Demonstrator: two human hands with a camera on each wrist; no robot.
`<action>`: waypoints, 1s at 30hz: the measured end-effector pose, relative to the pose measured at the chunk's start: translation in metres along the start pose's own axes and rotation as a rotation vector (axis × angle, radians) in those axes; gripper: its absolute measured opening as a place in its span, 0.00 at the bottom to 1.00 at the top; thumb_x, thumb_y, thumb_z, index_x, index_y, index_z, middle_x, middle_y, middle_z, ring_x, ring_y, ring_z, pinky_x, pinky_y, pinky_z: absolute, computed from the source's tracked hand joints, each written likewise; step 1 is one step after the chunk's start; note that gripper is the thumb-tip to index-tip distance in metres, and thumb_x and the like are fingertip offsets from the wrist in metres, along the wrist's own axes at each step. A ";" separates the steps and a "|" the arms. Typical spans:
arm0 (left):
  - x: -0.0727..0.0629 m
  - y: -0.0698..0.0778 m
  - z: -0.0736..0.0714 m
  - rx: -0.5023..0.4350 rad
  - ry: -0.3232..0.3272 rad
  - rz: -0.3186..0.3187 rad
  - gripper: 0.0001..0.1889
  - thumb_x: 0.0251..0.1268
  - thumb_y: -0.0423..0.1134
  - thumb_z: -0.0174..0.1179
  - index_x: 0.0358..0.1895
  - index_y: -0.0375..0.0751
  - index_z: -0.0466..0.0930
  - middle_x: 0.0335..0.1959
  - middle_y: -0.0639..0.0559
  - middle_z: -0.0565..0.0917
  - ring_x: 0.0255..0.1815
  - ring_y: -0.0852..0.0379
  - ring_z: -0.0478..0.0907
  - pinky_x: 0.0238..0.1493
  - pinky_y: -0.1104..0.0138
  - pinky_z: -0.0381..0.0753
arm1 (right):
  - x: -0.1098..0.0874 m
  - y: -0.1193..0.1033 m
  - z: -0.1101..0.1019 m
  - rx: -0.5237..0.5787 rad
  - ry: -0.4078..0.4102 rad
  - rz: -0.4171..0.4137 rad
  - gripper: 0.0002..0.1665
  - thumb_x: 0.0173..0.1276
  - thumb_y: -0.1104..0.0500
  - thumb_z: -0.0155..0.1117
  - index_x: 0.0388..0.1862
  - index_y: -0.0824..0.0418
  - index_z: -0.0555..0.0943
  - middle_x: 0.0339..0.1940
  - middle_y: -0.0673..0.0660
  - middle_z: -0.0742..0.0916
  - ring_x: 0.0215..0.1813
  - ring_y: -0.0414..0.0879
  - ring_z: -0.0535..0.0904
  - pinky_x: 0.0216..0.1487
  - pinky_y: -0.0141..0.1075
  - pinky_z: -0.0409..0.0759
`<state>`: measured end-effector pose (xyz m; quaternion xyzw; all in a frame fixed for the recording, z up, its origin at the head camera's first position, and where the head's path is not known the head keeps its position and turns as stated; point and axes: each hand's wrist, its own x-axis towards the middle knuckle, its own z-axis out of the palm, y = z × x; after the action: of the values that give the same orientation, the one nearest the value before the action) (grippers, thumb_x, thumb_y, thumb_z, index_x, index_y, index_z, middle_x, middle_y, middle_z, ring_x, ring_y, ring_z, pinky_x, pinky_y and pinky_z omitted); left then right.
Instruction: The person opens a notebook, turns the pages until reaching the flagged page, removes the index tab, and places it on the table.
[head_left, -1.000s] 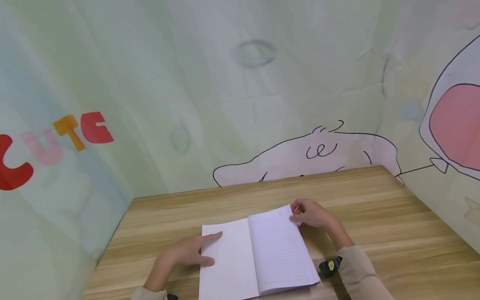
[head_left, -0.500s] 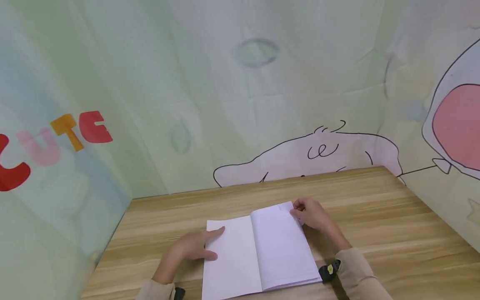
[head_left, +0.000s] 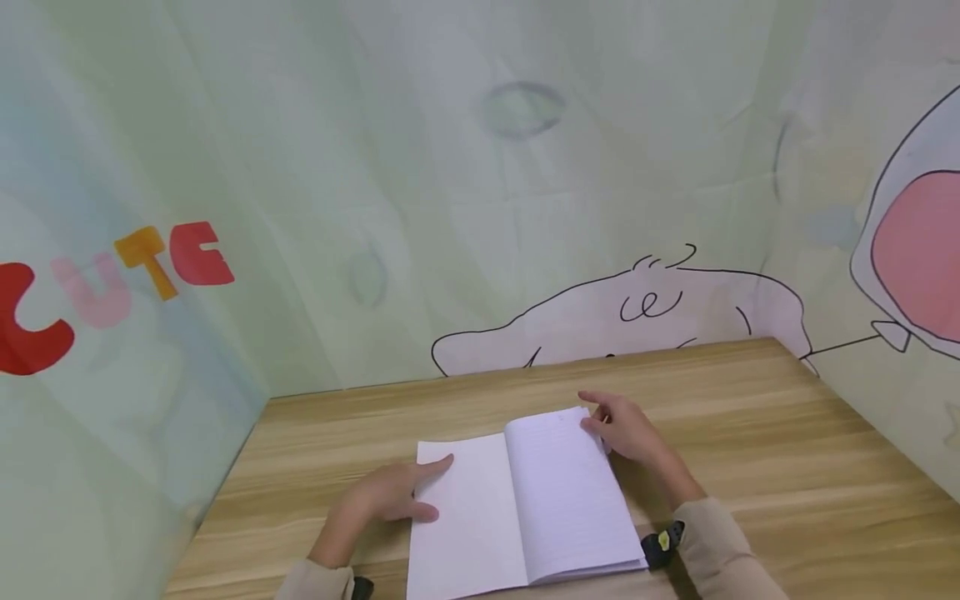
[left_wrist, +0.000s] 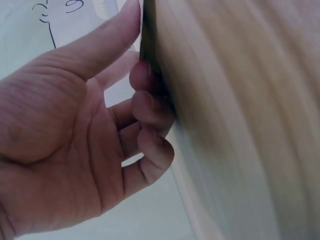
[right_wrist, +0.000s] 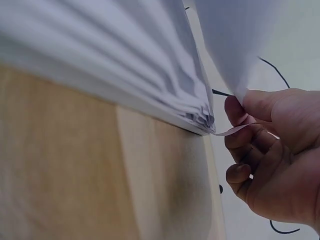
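An open notebook (head_left: 573, 492) lies on the wooden table, with a blank left page (head_left: 468, 533) and a lined right page. My left hand (head_left: 393, 492) holds the notebook's left edge. Its thumb and one finger lie over the blank page, and in the left wrist view the other fingers curl against the edge. At the top right corner my right hand (head_left: 626, 425) pinches a page (right_wrist: 230, 45) between thumb and finger. That page is lifted off the stack of leaves (right_wrist: 170, 75) in the right wrist view. Another thin leaf corner touches the curled fingers below.
The wooden table (head_left: 360, 425) extends around the notebook to both sides and behind it. A printed cloth (head_left: 337, 167) with cartoon drawings rises along the table's back and sides. Dark straps (head_left: 662, 543) sit at both wrists, close to the notebook's lower right corner on the right.
The notebook and my left hand have shifted slightly up and right. At the top corner, one finger of my right hand has stretched out past the page, while the thumb stays on it.
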<state>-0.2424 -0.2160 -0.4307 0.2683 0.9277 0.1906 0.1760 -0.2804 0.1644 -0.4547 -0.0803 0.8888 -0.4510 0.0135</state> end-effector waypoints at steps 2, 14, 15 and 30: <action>-0.001 0.000 0.002 0.009 -0.008 -0.003 0.39 0.62 0.43 0.69 0.75 0.41 0.65 0.67 0.35 0.75 0.63 0.39 0.75 0.62 0.46 0.71 | 0.000 0.002 0.001 -0.001 -0.024 -0.007 0.28 0.72 0.63 0.64 0.70 0.64 0.73 0.31 0.55 0.79 0.28 0.47 0.73 0.26 0.35 0.73; -0.004 0.006 0.002 -0.022 -0.014 -0.035 0.38 0.62 0.41 0.69 0.75 0.41 0.64 0.67 0.33 0.73 0.63 0.38 0.74 0.62 0.45 0.70 | -0.002 0.000 0.000 -0.019 -0.040 -0.023 0.21 0.73 0.62 0.63 0.64 0.55 0.77 0.34 0.57 0.80 0.32 0.49 0.76 0.31 0.39 0.78; -0.003 0.006 0.001 -0.017 -0.017 -0.040 0.38 0.62 0.41 0.69 0.75 0.41 0.64 0.67 0.33 0.73 0.62 0.39 0.75 0.62 0.46 0.70 | -0.001 -0.001 0.000 -0.022 -0.038 -0.028 0.21 0.73 0.61 0.63 0.63 0.55 0.77 0.34 0.57 0.80 0.32 0.49 0.76 0.31 0.39 0.78; 0.000 0.007 -0.001 0.042 -0.033 -0.064 0.39 0.64 0.44 0.68 0.76 0.44 0.63 0.68 0.38 0.74 0.63 0.41 0.75 0.63 0.49 0.70 | -0.005 -0.013 -0.008 -0.111 -0.085 -0.103 0.11 0.68 0.51 0.69 0.36 0.58 0.85 0.67 0.65 0.78 0.68 0.67 0.70 0.61 0.57 0.72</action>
<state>-0.2400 -0.2111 -0.4263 0.2454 0.9365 0.1610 0.1918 -0.2749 0.1643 -0.4399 -0.1456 0.9058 -0.3972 0.0233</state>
